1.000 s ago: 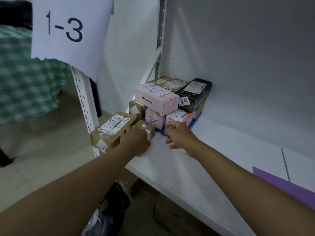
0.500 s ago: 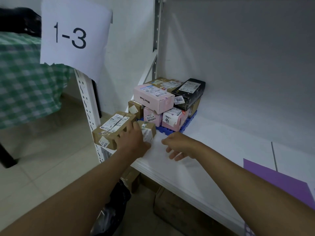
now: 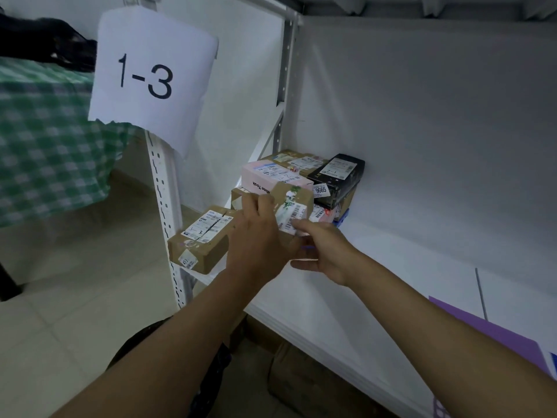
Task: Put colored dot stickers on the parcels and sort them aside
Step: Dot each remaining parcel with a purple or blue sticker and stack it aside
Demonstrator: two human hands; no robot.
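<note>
My left hand [image 3: 259, 236] grips a small brown parcel [image 3: 294, 203] with a white barcode label, lifted and tilted above the white shelf [image 3: 376, 267]. My right hand [image 3: 322, 251] touches its lower right edge at the label; its fingers curl under the parcel. A longer brown parcel [image 3: 202, 239] with a label lies at the shelf's left corner, overhanging the edge. Behind stands a pile of parcels: a pink box [image 3: 265, 176], a black box [image 3: 339, 176] and brown ones. No dot sticker is clearly visible.
A paper sign reading 1-3 [image 3: 150, 76] hangs on the shelf's upright post [image 3: 164, 188]. A purple sheet [image 3: 494, 333] lies on the shelf at right. Cardboard boxes [image 3: 301, 378] and a dark bag sit on the floor below. A green checked cloth [image 3: 45, 131] is at left.
My left hand has lifted the small brown parcel off the shelf and tilted it up. My right hand has come in to meet it from the right.
</note>
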